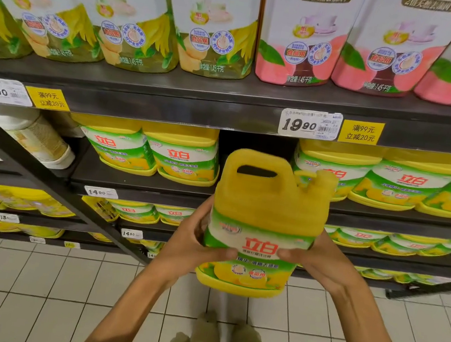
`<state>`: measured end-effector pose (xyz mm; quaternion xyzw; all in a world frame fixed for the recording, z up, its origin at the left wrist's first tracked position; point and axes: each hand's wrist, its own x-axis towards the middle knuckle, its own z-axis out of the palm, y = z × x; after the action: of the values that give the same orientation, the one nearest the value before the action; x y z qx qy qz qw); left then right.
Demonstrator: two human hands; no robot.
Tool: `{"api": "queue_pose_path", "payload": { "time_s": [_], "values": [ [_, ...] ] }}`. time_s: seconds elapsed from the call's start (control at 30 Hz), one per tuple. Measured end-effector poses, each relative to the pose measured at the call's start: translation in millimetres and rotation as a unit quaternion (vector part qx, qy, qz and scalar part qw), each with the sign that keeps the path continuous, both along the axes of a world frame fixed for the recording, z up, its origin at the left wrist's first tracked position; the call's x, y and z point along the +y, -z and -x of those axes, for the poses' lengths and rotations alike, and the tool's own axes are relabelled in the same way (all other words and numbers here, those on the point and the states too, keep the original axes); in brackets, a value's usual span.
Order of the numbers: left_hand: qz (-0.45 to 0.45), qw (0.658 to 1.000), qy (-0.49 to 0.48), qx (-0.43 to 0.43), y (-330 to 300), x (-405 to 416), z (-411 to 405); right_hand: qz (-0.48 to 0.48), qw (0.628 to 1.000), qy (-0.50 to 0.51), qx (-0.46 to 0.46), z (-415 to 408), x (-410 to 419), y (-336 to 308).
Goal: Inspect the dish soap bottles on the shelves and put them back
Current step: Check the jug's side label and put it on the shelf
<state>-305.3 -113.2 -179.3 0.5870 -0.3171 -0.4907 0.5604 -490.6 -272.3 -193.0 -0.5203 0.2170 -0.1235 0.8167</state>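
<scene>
A: Head view: a yellow dish soap jug (264,225) held upright in front of the dark shelves (171,93), its green-and-white label facing the camera. Where do the hands sit?

B: Left hand (191,242) grips the jug's left side, thumb across the label; right hand (319,261) clasps the right side, thumb likewise on the label.

A: And behind?

B: A gap in the row of matching yellow jugs (182,153). Above, pink-labelled bottles (303,34) and a price tag (309,124) marked 19.90.
</scene>
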Motion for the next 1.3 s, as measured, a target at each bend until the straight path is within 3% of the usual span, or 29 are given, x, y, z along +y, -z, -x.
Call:
{"api": "queue_pose_path", "payload": {
  "time_s": [0.33,0.43,0.57,0.67,0.77,0.83,0.93,1.1,1.3],
  "values": [
    [0.023,0.996,-0.011,-0.087,-3.8,-3.2,-6.6,0.124,0.992,-0.017,0.025,4.0,-9.8,-20.6],
    [0.037,0.998,-0.012,-0.050,-6.8,-6.6,-5.5,0.094,0.995,-0.005,0.015,-3.9,-14.2,-16.2],
    [0.032,0.999,-0.024,-0.027,-2.2,-5.8,0.8,-0.029,0.994,0.108,-0.010,-17.3,-5.8,-8.5],
    [-0.004,0.998,-0.065,-0.002,2.8,-8.6,12.1,-0.014,0.980,0.198,0.014,-31.0,4.5,-5.9],
    [-0.058,0.990,-0.126,0.037,4.0,-15.0,19.0,-0.074,0.965,0.251,0.015,-40.7,5.5,-7.4],
    [-0.082,0.988,-0.113,0.059,6.7,-14.6,14.7,-0.110,0.956,0.270,0.016,-43.0,2.9,-7.4],
    [-0.113,0.987,-0.049,0.102,8.5,-10.8,9.4,-0.125,0.959,0.249,0.044,-41.9,-6.2,-5.8],
    [-0.135,0.969,-0.049,0.204,11.5,-10.4,16.3,-0.049,0.970,0.174,0.164,-47.3,-24.2,-5.0],
    [-0.133,0.974,-0.052,0.176,13.2,-7.2,16.3,-0.026,0.971,0.171,0.168,-59.3,-33.1,-12.0]
  ]
}}
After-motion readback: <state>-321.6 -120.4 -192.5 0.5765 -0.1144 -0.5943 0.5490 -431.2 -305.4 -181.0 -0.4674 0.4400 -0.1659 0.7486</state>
